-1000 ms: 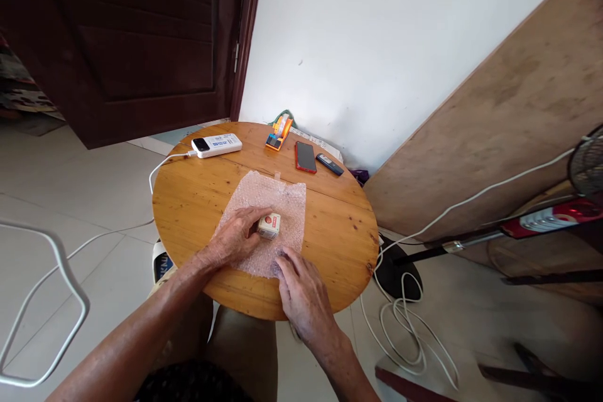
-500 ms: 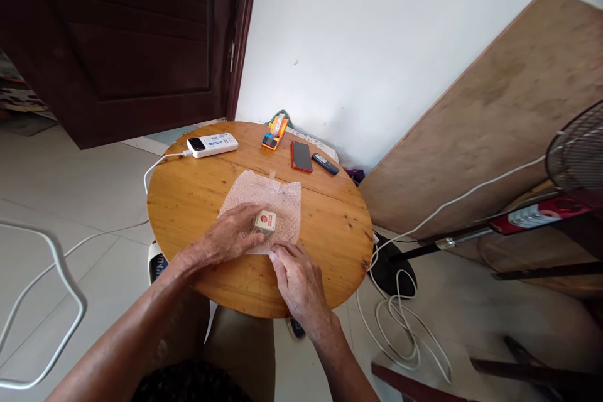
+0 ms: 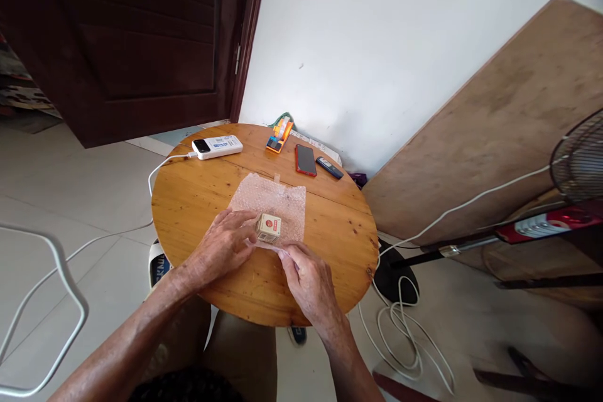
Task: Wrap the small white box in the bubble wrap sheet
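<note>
At the far left a white cable (image 3: 157, 171) is running up over the edge of the round wooden bench (image 3: 188, 201) into a white power bank (image 3: 217, 146) lying at the far side.

Nearer, the left hand (image 3: 220, 249) is lying with its fingers curled against the left side of a small cardboard box (image 3: 268, 228). It is touching the box, though I cannot tell whether it is truly gripping it or only steadying it. The box is sitting on the near part of a sheet of bubble wrap (image 3: 279, 196), which is lying flat near the middle of the bench. The box is closed, so whatever is inside is not showing.

Just right of it, the right hand (image 3: 308, 279) is pinching the near edge of the wrap between thumb and fingertips and lifting it toward the box. In my judgement this fold is going best if the left hand is pinning the box so it is not sliding. The right hand should be drawing the edge up snug and square against the near face, without slack bunching underneath.

Farther back, an orange tape dispenser (image 3: 279, 137) is holding a roll of tape. Beside it a red-cased phone (image 3: 306, 159) and a small dark handset (image 3: 330, 167) are lying, all well apart from the hands.
</note>
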`<move>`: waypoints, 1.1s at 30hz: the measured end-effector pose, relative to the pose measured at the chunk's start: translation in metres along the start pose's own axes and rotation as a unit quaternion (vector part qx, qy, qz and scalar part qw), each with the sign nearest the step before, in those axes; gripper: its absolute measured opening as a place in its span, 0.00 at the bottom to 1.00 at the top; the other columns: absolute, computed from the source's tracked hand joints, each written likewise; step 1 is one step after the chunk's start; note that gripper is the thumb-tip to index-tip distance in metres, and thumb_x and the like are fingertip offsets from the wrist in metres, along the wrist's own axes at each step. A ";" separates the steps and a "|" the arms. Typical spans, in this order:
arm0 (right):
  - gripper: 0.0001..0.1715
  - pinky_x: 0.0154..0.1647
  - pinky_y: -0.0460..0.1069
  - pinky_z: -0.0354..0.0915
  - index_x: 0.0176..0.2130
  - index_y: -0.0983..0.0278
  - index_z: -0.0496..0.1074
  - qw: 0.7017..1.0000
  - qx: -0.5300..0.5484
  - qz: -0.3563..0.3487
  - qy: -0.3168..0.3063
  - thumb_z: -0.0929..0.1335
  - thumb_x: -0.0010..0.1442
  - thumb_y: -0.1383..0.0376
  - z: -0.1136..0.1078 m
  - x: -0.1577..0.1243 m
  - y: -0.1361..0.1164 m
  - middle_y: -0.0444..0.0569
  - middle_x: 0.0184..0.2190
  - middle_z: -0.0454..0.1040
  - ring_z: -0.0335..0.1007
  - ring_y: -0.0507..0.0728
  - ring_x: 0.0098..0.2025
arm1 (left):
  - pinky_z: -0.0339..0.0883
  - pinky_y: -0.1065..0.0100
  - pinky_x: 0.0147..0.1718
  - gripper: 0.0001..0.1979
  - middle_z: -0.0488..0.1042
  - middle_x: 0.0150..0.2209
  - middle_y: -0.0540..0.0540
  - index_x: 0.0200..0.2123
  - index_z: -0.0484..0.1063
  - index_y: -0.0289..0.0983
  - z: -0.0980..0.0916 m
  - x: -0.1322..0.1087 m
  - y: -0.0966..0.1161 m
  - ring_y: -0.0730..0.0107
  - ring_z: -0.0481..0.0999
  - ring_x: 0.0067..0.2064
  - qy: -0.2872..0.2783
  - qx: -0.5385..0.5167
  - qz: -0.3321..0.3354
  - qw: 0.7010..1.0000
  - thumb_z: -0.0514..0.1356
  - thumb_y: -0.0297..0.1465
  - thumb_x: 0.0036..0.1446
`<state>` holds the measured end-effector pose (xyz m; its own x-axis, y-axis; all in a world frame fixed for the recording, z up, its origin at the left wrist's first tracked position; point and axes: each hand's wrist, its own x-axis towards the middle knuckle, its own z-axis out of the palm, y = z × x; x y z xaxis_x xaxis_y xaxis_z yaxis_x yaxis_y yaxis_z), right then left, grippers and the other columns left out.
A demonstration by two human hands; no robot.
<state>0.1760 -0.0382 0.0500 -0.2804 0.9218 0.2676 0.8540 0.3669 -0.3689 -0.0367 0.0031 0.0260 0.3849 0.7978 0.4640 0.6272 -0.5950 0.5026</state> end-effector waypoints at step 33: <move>0.26 0.54 0.55 0.66 0.32 0.60 0.75 0.932 0.357 0.057 0.038 0.58 0.68 0.50 -0.011 0.028 0.029 0.49 0.49 0.77 0.72 0.60 0.52 | 0.64 0.52 0.58 0.05 0.67 0.61 0.45 0.32 0.74 0.41 -0.001 0.000 0.010 0.55 0.68 0.60 -0.029 -0.046 0.003 0.998 0.61 0.25 0.55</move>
<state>0.1980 -0.0030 0.0566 -0.1510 0.9584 0.2420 0.3599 0.2813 -0.8896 -0.0307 -0.0030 0.0314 0.4288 0.7974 0.4246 0.5611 -0.6034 0.5666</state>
